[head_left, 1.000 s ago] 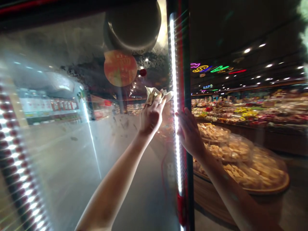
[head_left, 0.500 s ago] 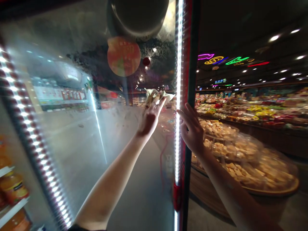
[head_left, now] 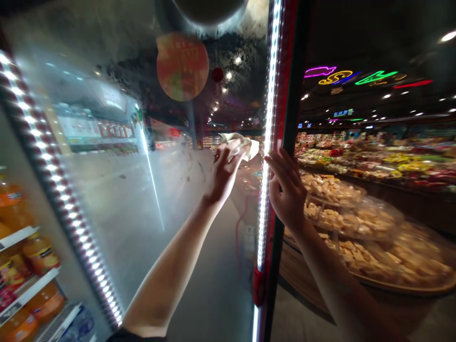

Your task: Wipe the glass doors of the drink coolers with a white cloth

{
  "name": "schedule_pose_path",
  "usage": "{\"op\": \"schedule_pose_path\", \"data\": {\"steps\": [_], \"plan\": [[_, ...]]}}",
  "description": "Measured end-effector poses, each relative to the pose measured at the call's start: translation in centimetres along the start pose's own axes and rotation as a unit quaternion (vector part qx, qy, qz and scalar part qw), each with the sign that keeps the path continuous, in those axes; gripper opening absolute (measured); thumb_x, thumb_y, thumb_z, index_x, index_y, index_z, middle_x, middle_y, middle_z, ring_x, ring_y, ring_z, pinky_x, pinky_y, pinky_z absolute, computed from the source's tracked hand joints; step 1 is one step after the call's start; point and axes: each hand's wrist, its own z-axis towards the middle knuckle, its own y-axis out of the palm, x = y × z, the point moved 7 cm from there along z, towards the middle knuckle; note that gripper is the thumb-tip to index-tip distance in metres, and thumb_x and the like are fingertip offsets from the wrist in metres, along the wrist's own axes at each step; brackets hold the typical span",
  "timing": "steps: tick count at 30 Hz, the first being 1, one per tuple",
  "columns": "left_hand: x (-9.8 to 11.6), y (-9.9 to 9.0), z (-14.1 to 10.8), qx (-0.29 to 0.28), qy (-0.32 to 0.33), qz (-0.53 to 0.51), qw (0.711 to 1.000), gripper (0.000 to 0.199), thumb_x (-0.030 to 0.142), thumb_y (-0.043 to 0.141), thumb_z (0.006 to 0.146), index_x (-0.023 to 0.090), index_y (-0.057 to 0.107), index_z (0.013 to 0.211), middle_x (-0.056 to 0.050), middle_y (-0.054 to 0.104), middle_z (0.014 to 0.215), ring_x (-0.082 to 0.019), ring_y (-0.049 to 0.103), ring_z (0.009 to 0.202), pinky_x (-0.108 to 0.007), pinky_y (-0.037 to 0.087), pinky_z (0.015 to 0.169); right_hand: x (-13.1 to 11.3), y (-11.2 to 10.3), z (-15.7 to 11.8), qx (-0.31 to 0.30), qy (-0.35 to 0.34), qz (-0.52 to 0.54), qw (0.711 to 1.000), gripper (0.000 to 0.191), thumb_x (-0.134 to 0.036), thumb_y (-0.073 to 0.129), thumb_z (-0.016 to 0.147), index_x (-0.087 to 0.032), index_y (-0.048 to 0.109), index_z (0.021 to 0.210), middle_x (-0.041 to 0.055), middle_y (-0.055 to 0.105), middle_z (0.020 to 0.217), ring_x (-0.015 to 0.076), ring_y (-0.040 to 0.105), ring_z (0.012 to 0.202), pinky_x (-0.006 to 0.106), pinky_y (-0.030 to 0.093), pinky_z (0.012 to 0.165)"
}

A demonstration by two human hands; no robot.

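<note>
My left hand (head_left: 224, 171) is closed on a crumpled pale cloth (head_left: 250, 148) and presses it to the glass of a fogged door (head_left: 192, 199). Dark specks and streaks mark the pane above and left of the cloth. At the door's right edge, my right hand (head_left: 289, 190) grips the dark and red door frame (head_left: 285, 109), its fingers reaching over toward the bright light strip (head_left: 267, 185). Part of its grip is hidden from me.
Shelves of orange drink bottles (head_left: 41, 254) stand at lower left, beside another light strip (head_left: 66, 202). A round orange-red sticker (head_left: 183, 66) is on the glass. Right of the door is a rounded display of packaged food (head_left: 356, 232), with colourful goods behind.
The cloth has shifted and folded differently under my left hand, which stays at the glass. My right hand remains on the frame. The view has swung slightly, showing more drink shelves.
</note>
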Motion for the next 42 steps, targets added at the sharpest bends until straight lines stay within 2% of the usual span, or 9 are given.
{"op": "schedule_pose_path", "data": {"steps": [5,10,15,18,22,27,34,38,42], "plan": [[3.6,1.8,-1.5,0.029,0.035,0.043,0.998,0.054,0.014,0.053,0.111,0.036,0.055,0.161,-0.005,0.081,0.124,-0.024,0.076,0.12,-0.038,0.06,0.107,0.0,0.0,0.1,-0.013,0.017,-0.005,1.0,0.077,-0.005,0.04,0.107,-0.043,0.031,0.173,0.0036,0.068,0.155,0.0294,0.053,0.155,0.061,0.048,0.13],[2.9,0.3,-5.1,-0.019,0.1,0.048,0.994,0.064,0.011,0.063,0.106,0.038,0.051,0.163,-0.004,0.08,0.137,-0.021,0.073,0.13,-0.037,0.056,0.116,0.4,0.3,0.0,-0.021,0.031,-0.008,0.999,0.074,-0.006,0.04,0.107,-0.043,0.035,0.171,0.0018,0.069,0.154,0.0283,0.053,0.155,0.061,0.041,0.134],[1.4,-0.1,-3.6,-0.024,0.039,0.039,0.998,0.063,0.006,0.061,0.105,0.04,0.059,0.158,-0.005,0.078,0.141,-0.025,0.071,0.136,-0.042,0.056,0.119,0.3,0.3,0.0,-0.014,0.015,0.002,1.0,0.078,-0.002,0.037,0.104,-0.042,0.037,0.171,0.0007,0.068,0.155,0.0274,0.051,0.157,0.061,0.041,0.134],[3.1,1.3,-2.6,0.015,0.004,0.042,0.999,0.054,0.007,0.054,0.109,0.033,0.061,0.156,-0.008,0.076,0.145,-0.025,0.067,0.143,-0.043,0.056,0.121,0.3,0.2,0.0,-0.013,0.023,0.002,1.0,0.075,-0.004,0.038,0.106,-0.043,0.039,0.17,0.0005,0.068,0.154,0.0271,0.052,0.155,0.06,0.042,0.133],[4.9,2.5,-4.2,-0.017,0.018,0.028,0.999,0.051,0.011,0.054,0.109,0.028,0.058,0.157,-0.009,0.073,0.149,-0.024,0.066,0.144,-0.043,0.054,0.125,0.6,0.3,-0.1,-0.03,0.042,0.015,0.999,0.074,-0.006,0.039,0.106,-0.043,0.039,0.17,-0.0004,0.067,0.156,0.0282,0.052,0.156,0.06,0.04,0.134],[2.5,-0.2,-6.1,-0.012,0.072,0.04,0.997,0.037,0.014,0.062,0.108,0.028,0.072,0.141,-0.009,0.08,0.136,-0.024,0.072,0.137,-0.04,0.064,0.112,0.5,0.3,-0.1,-0.021,0.032,0.019,0.999,0.076,-0.004,0.039,0.105,-0.044,0.039,0.17,-0.0007,0.069,0.154,0.0288,0.053,0.155,0.061,0.043,0.133],[1.6,0.2,-4.0,0.049,-0.045,0.05,0.997,0.031,0.013,0.052,0.111,0.024,0.076,0.126,-0.011,0.081,0.132,-0.022,0.075,0.13,-0.041,0.063,0.112,0.3,0.0,0.0,0.0,0.012,0.041,0.999,0.073,-0.004,0.041,0.106,-0.044,0.044,0.167,0.0005,0.07,0.152,0.0294,0.055,0.153,0.058,0.05,0.128],[3.0,0.5,-5.9,-0.011,0.053,0.043,0.998,0.025,0.013,0.057,0.11,0.024,0.077,0.121,-0.007,0.082,0.129,-0.021,0.073,0.134,-0.035,0.065,0.107,0.6,0.1,-0.1,-0.002,0.022,0.042,0.999,0.068,-0.006,0.043,0.107,-0.041,0.051,0.164,0.0009,0.072,0.15,0.0288,0.057,0.152,0.06,0.046,0.131],[0.2,-1.7,-6.2,0.021,0.067,0.063,0.996,0.022,0.012,0.06,0.108,0.022,0.078,0.112,-0.009,0.083,0.126,-0.021,0.075,0.129,-0.034,0.065,0.103,0.7,0.3,-0.1,-0.003,0.03,0.038,0.999,0.065,-0.007,0.042,0.107,-0.039,0.054,0.162,0.0015,0.073,0.148,0.0278,0.057,0.151,0.06,0.043,0.132]]}}
